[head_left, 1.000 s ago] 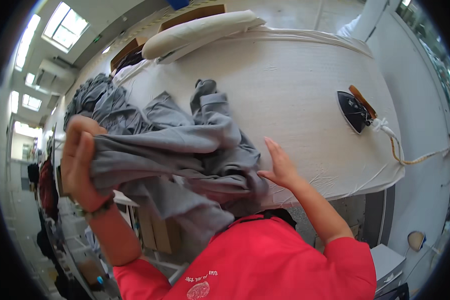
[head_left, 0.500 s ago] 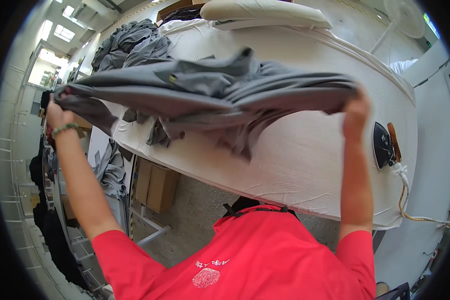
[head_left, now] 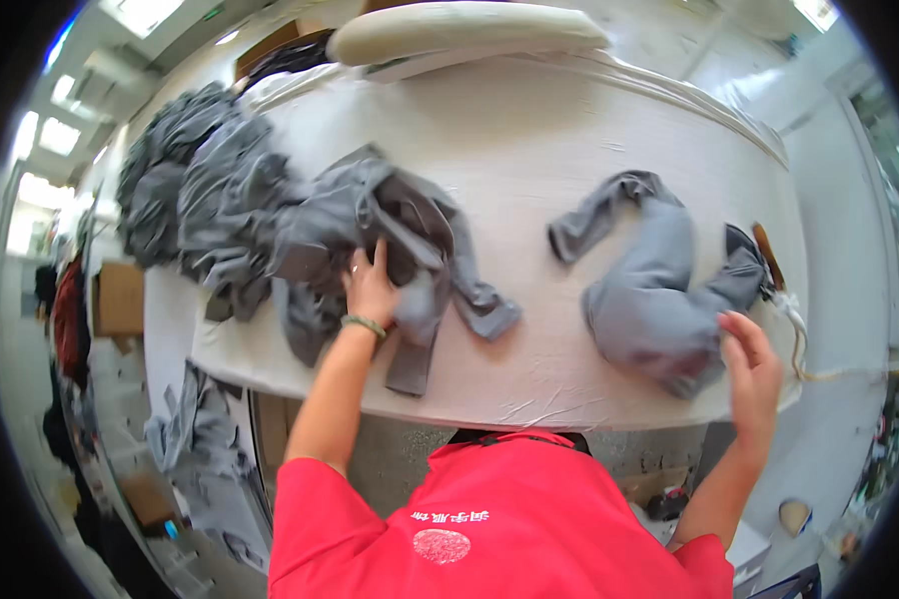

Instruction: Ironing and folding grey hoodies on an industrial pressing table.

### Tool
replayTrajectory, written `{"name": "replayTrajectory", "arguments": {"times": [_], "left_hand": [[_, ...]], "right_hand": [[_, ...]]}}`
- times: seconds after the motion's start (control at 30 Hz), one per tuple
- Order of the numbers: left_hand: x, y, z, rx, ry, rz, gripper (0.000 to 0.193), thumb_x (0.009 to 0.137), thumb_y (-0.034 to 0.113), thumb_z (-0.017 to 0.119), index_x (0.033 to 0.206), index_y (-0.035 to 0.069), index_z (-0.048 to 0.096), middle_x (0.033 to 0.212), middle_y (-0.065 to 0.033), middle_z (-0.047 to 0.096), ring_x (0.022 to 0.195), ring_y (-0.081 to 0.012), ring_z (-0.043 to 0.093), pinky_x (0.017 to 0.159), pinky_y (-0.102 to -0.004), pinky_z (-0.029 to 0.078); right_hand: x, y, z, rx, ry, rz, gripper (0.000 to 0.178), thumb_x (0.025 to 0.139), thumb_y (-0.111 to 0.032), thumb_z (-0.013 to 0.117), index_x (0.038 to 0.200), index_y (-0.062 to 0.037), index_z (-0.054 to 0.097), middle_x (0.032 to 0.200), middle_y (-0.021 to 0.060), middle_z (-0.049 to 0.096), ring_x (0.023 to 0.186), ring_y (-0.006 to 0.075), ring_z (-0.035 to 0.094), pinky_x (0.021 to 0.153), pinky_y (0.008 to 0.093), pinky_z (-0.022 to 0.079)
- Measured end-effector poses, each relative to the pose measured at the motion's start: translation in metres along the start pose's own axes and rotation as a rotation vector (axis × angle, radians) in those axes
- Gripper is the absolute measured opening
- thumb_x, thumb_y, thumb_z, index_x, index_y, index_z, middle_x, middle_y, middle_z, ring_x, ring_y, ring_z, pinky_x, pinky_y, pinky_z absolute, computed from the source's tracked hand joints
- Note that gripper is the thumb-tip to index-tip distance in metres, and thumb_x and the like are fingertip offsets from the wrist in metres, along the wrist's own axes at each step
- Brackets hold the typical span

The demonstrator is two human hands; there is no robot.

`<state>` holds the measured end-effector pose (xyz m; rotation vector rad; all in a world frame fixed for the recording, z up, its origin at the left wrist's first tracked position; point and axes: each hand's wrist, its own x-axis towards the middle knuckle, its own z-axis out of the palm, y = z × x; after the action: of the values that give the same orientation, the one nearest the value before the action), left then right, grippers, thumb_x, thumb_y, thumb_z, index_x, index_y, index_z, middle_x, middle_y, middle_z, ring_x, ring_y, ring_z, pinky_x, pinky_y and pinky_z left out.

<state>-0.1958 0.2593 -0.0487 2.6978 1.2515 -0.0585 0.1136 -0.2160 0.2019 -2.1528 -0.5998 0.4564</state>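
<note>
My left hand (head_left: 372,290), with a green bracelet at the wrist, lies with spread fingers on a crumpled grey garment (head_left: 410,225) left of the middle of the table. To the right, a separate grey garment (head_left: 649,290) lies bunched and partly blurred, one narrow end curving up and left. My right hand (head_left: 754,369) is at that garment's right edge, fingers loosely extended and fingertips close to the cloth; whether they touch it is unclear. An iron (head_left: 744,245) with a brown handle (head_left: 767,250) is partly hidden behind this garment.
A heap of grey garments (head_left: 200,190) fills the table's far left. A padded white roll (head_left: 469,32) lies along the back of the white-covered table (head_left: 529,389). The iron's pale hose (head_left: 801,344) runs off right. More grey cloth (head_left: 205,429) hangs below left, near a cardboard box (head_left: 120,299).
The grey cloth stretched between my raised hands is down on the table, now seen as separate garments. My left hand has moved right and down; my right hand has lowered.
</note>
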Motion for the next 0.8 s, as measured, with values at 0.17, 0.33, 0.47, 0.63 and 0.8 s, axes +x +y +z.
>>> {"name": "replayTrajectory", "arguments": {"times": [0.17, 0.33, 0.47, 0.63, 0.8], "left_hand": [[0.007, 0.065, 0.01, -0.272, 0.469, 0.035, 0.105, 0.077, 0.021, 0.075, 0.168, 0.017, 0.021, 0.152, -0.0302, 0.049, 0.136, -0.0514, 0.049, 0.119, -0.0519, 0.037], [0.061, -0.076, 0.01, 0.255, 0.562, 0.339, 0.066, 0.082, 0.011, 0.06, 0.147, 0.011, 0.052, 0.13, -0.0254, 0.066, 0.119, -0.0467, 0.06, 0.105, -0.0523, 0.047], [0.116, -0.184, -0.126, 0.289, 0.578, 0.161, 0.035, 0.104, 0.032, 0.054, 0.121, 0.007, 0.07, 0.126, -0.024, 0.068, 0.115, -0.0458, 0.063, 0.098, -0.0529, 0.048], [0.079, -0.447, -0.403, 0.313, 0.928, -0.147, 0.049, 0.094, 0.039, 0.069, 0.138, 0.019, 0.064, 0.128, -0.0241, 0.068, 0.12, -0.0438, 0.064, 0.103, -0.0525, 0.049], [0.14, -0.274, -0.21, 0.357, 0.514, -0.282, 0.049, 0.09, 0.029, 0.066, 0.137, 0.015, 0.067, 0.127, -0.0198, 0.071, 0.116, -0.0407, 0.067, 0.103, -0.0494, 0.051]], "right_hand": [[-0.034, -0.137, 0.079, 0.495, -0.723, -0.806, 0.034, 0.095, -0.013, 0.065, 0.125, 0.0005, 0.071, 0.109, 0.0136, 0.075, 0.084, 0.0319, 0.074, 0.07, 0.0324, 0.06], [-0.042, -0.174, 0.088, 0.494, -0.814, -0.899, 0.031, 0.091, -0.018, 0.071, 0.122, -0.0093, 0.072, 0.094, 0.0062, 0.07, 0.073, 0.0242, 0.071, 0.058, 0.0322, 0.055], [-0.06, -0.175, 0.066, 0.717, -0.514, -0.585, 0.006, 0.085, -0.011, 0.067, 0.088, -0.0066, 0.065, 0.071, 0.0041, 0.064, 0.058, 0.023, 0.065, 0.044, 0.0355, 0.047], [-0.059, -0.156, 0.024, 0.686, -0.793, -0.697, 0.006, 0.089, -0.01, 0.062, 0.085, -0.0044, 0.064, 0.071, 0.008, 0.064, 0.058, 0.0235, 0.065, 0.045, 0.0369, 0.047], [-0.049, -0.188, 0.079, 0.294, -0.966, -0.661, 0.015, 0.096, -0.012, 0.061, 0.099, -0.0012, 0.071, 0.083, 0.0065, 0.073, 0.067, 0.0242, 0.069, 0.057, 0.0343, 0.056]]}}
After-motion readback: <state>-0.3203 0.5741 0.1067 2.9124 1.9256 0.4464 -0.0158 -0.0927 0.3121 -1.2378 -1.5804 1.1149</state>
